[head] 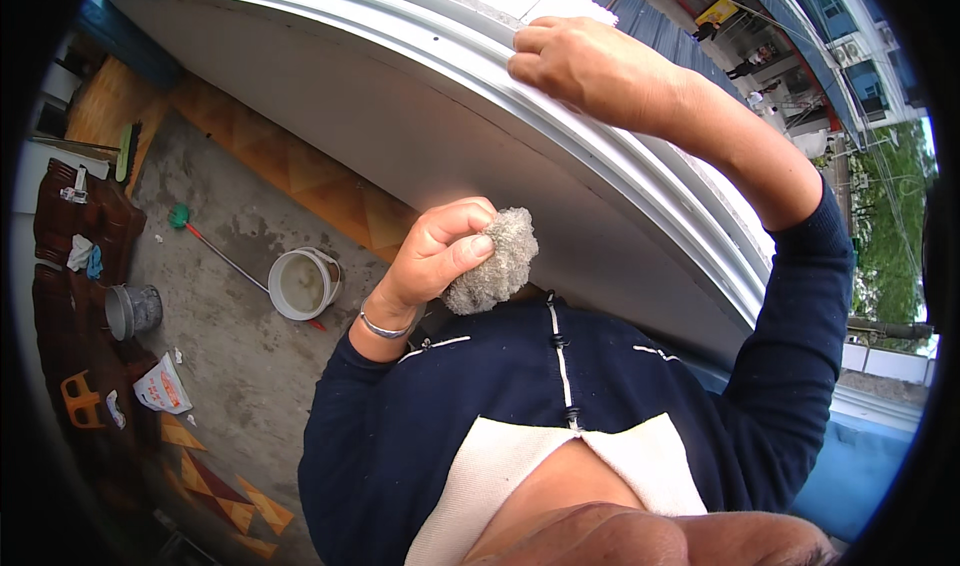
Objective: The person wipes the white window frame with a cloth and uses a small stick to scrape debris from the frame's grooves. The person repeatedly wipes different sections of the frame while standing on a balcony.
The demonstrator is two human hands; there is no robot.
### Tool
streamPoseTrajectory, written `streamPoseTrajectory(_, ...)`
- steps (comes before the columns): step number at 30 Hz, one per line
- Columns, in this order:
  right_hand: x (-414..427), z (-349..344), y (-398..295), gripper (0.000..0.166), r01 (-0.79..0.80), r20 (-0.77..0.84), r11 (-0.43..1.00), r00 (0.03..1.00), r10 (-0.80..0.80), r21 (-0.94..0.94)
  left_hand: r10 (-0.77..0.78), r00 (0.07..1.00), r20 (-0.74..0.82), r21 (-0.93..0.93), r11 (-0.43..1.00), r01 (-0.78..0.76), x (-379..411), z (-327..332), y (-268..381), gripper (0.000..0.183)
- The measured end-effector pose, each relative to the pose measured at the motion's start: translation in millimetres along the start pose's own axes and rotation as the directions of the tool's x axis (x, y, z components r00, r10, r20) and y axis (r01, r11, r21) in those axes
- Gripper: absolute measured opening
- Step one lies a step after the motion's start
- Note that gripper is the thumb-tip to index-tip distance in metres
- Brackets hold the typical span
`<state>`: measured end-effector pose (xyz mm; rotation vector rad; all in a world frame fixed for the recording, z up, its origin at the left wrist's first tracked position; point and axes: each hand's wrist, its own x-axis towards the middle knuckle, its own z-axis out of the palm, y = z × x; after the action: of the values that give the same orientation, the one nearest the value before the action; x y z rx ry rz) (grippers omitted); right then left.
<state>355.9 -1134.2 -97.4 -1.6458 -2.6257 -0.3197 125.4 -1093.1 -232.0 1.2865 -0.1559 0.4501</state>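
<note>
My left hand (442, 247) grips a wad of metal scouring mesh (504, 254) between thumb and fingers, in front of my chest. At upper right, my right hand (581, 70) is curled over the white window frame (420, 29). A white cloth with a pink scalloped edge (570, 1) shows just beyond its knuckles and seems to be pinched in it, though the fingertips are hidden. Below the frame, the pale wall panel (337, 108) curves past my left hand.
On the concrete floor stand a white bucket of cloudy liquid (300, 284) and a red-handled brush with a green head (178, 216). A grey bucket (133, 311) and a plastic bag (163, 386) are by the dark wooden furniture (56, 326). Beyond the window lies a street with people.
</note>
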Motion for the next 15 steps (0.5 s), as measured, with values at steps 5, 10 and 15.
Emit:
streamPoseTrajectory(5, -14, -7, -38, 0.008, 0.061, 0.233, 0.943, 0.972, 0.018, -0.328, 0.031, 1.0, -0.003, -0.021, 0.999, -0.031, 1, -4, 5, 0.01)
streamPoseTrajectory(10, -65, -39, -55, 0.009, -0.242, 0.688, 0.963, 0.68, 0.254, -0.116, 0.014, 0.998, 0.055, -0.036, 0.999, -0.012, 10, -4, 7, 0.011)
streamPoseTrajectory(15, -142, -106, -59, 0.006, -0.586, 0.217, 0.809, 0.796, 0.566, 0.04, -0.007, 1.0, 0.008, -0.24, 0.971, 0.009, 19, -1, 9, 0.018)
